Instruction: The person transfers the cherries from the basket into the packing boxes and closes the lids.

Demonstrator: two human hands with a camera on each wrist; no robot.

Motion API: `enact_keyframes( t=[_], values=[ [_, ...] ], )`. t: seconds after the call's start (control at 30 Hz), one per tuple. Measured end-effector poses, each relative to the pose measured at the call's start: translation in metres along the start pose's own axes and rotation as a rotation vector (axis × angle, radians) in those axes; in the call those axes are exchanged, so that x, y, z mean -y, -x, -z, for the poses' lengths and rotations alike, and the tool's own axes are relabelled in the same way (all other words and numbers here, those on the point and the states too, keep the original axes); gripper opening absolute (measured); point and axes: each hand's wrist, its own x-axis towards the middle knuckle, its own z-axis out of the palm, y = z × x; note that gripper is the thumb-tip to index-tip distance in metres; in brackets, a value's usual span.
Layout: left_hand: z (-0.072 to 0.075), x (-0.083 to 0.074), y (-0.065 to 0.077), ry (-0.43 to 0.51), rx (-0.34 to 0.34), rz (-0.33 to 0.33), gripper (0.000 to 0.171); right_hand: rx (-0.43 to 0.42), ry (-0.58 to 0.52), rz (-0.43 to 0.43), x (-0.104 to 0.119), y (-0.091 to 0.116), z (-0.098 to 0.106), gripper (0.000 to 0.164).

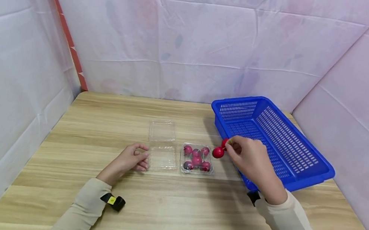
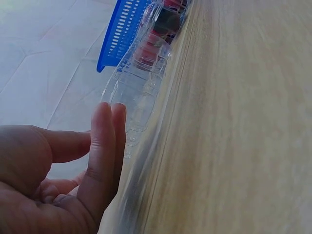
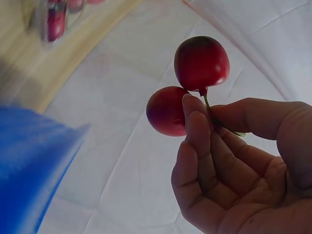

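Note:
Between thumb and fingertips, my right hand pinches the green stems of two red cherries, held up beside the near-left side of the blue basket. To the left, several dark red cherries lie in a clear plastic box on the table. A clear plastic tray-like part lies just left of that box, with another clear part behind it; whether these are joined is hard to tell. My left hand is at the left edge of the nearer part, fingers fairly straight; contact is unclear.
A blue perforated basket stands at an angle on the right of the wooden table. White, faintly patterned cloth closes off the back and both sides.

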Motion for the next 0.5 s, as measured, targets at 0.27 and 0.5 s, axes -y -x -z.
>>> enact_keyframes(
  t=[0.27,0.5],
  values=[
    [0.001,0.001,0.0,-0.001,0.011,-0.002,0.032,-0.004,-0.086,0.068,0.011,-0.004,-0.028,0.004],
    [0.0,0.0,0.0,0.001,0.008,0.013,0.033,0.032,-0.162,0.08,0.02,-0.012,-0.056,0.007]
  ],
)
